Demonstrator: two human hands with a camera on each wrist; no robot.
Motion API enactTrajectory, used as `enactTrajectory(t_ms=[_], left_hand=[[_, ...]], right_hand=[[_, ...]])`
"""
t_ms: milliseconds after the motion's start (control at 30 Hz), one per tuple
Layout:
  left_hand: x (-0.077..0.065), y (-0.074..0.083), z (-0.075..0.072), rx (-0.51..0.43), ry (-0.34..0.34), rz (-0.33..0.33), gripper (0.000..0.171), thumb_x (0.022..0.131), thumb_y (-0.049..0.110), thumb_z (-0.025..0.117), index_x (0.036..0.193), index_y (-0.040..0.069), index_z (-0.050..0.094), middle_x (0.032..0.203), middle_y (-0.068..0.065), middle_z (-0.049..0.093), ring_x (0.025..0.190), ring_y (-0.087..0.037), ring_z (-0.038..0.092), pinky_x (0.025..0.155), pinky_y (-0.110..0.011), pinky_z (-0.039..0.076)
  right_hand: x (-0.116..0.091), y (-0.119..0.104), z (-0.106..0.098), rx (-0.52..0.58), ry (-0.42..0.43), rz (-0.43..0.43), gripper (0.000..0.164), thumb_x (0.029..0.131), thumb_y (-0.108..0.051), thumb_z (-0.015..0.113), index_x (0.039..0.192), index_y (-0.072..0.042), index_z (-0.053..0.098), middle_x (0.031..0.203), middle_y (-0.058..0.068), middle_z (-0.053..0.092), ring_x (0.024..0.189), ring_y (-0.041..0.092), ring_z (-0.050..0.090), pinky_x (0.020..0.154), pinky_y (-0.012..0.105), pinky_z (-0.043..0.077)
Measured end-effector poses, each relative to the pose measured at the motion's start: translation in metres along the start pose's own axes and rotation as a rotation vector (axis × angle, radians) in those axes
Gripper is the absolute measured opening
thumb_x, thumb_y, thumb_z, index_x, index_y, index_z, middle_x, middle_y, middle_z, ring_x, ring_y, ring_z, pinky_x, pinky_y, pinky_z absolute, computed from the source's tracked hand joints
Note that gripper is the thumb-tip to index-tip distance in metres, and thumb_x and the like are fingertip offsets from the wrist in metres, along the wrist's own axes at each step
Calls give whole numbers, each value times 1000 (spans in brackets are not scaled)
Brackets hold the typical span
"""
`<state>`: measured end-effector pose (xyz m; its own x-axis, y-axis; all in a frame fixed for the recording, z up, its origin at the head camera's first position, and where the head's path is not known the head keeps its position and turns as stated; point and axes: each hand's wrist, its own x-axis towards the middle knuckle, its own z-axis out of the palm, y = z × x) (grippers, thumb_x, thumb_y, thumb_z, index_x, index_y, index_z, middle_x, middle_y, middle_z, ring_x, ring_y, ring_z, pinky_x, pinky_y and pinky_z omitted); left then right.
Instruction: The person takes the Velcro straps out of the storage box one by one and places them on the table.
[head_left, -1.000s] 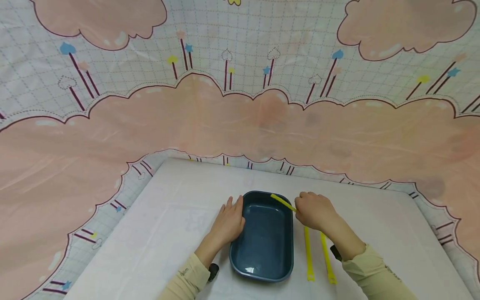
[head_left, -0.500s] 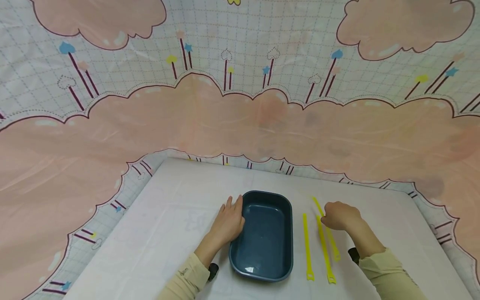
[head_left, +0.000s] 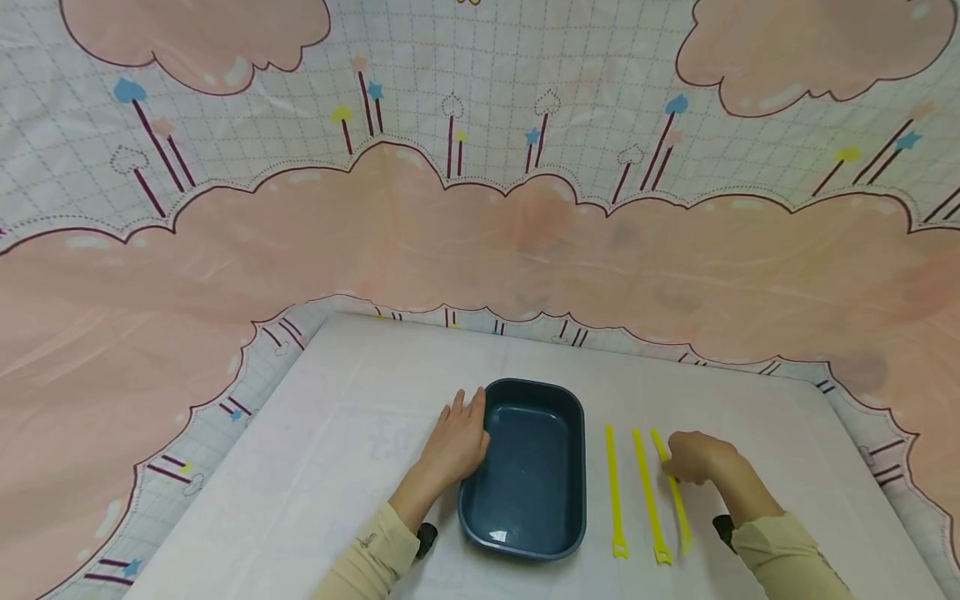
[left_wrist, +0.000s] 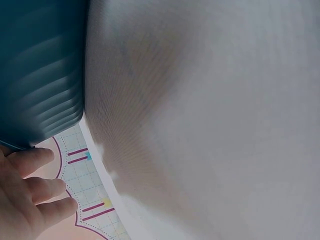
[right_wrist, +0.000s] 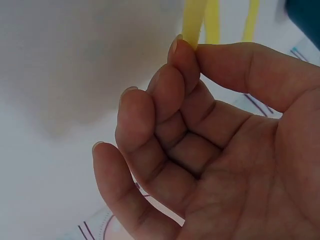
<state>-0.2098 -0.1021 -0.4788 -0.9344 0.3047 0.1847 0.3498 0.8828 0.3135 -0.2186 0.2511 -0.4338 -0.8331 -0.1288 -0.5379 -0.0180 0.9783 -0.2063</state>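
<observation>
A deep blue rectangular dish (head_left: 525, 483) stands on the white table. At its left side rests my left hand (head_left: 452, 442), fingers fairly straight and fingertips at the rim; the left wrist view shows several fingers (left_wrist: 45, 187) beyond the dish wall (left_wrist: 45, 75). My right hand (head_left: 701, 458) pinches a yellow cable strap (head_left: 678, 504) between thumb and index finger, with the other fingers (right_wrist: 135, 120) loosely curled. That strap (right_wrist: 194, 22) hangs close over the table. Left of it lie two similar yellow straps, a middle strap (head_left: 647, 492) and a nearer strap (head_left: 613, 492), roughly parallel, slotted heads toward me.
The white tabletop (head_left: 360, 400) runs to a back edge against a printed cloth backdrop (head_left: 480, 250) with pink clouds. Dark wrist devices show at both sleeves, one near the left cuff (head_left: 426, 542) and one near the right cuff (head_left: 723, 532).
My right hand has carried the yellow cable strap from the dish's far right rim rightward and toward me, to beside the other two straps. My left hand stays at the dish.
</observation>
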Motion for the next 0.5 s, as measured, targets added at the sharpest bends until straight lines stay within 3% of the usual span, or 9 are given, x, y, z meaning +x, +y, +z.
enactTrajectory(t_ms=[500], left_hand=[[-2,-2,0,19,-17,-3,56,94,11,55,143,-12,37,142,-24,49,137,-46,35,106,-60,34]], right_hand=[[6,8,14,18,1,22,9,85,-9,57,87,-1,54,67,8,53,55,17,45,55,29,36]])
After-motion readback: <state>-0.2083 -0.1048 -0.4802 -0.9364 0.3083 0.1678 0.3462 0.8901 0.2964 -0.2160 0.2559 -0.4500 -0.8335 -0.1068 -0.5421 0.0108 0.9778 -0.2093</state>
